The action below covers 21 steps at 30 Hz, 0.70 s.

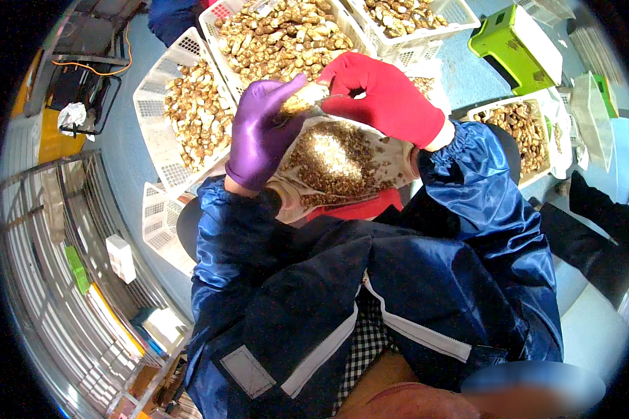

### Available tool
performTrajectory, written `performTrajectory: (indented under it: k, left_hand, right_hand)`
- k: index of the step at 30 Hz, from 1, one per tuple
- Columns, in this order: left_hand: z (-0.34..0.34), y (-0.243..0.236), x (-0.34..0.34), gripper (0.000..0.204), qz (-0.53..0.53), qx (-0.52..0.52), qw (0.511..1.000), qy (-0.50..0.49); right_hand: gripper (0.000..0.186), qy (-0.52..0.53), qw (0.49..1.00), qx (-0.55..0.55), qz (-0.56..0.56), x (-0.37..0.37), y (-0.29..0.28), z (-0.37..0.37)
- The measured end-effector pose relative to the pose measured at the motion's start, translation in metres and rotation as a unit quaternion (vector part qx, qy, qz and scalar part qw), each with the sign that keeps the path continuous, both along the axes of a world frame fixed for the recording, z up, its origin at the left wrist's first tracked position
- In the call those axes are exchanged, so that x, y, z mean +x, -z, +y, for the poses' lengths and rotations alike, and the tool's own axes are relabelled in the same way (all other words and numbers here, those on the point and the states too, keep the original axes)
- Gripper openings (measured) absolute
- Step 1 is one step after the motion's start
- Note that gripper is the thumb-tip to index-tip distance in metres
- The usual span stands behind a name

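My left hand [258, 136], in a purple glove, is closed round a pale mushroom [299, 105] with soil on it. Close against the mushroom, my right hand [391, 101] in a red glove is pinched shut. A thin edge shows between its fingers, but I cannot make out what it is. Beneath both hands lies a heap of brown crumbs and trimmings [332, 164] on a whitish sheet between my knees. Just beyond the hands, a white crate [210, 35] is filled with brown and cream mushrooms [279, 42].
More mushrooms fill a white crate [150, 112] at the left, another [461, 15] at the back right and a smaller one [472, 115] at the right. A green and white stool [500, 45] stands at the upper right. Metal racking [77, 279] runs along the left.
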State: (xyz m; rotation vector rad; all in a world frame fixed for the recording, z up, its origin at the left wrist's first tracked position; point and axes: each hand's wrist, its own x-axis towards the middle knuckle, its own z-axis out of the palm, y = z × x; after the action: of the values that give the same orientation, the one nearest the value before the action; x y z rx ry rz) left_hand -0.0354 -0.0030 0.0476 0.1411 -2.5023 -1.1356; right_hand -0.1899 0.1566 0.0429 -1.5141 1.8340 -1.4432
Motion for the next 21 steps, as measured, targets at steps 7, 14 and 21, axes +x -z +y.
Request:
performTrajectory:
  k: [7, 14, 21]
  left_hand:
    - [0.001, -0.005, -0.002, 0.055, 0.018, -0.066, 0.998, -0.008]
    - [-0.002, 0.001, 0.000, 0.049, -0.041, 0.114, 0.993, -0.002]
    - [0.004, -0.006, 0.002, 0.048, -0.098, 0.261, 0.960, -0.028]
  right_hand:
    - [0.021, 0.036, 0.988, 0.082, -0.129, -0.007, -0.007, 0.000]
    - [0.017, 0.012, 0.979, 0.089, -0.182, -0.008, -0.015, 0.005]
    - [0.012, 0.001, 0.992, 0.039, -0.123, -0.003, -0.016, 0.002]
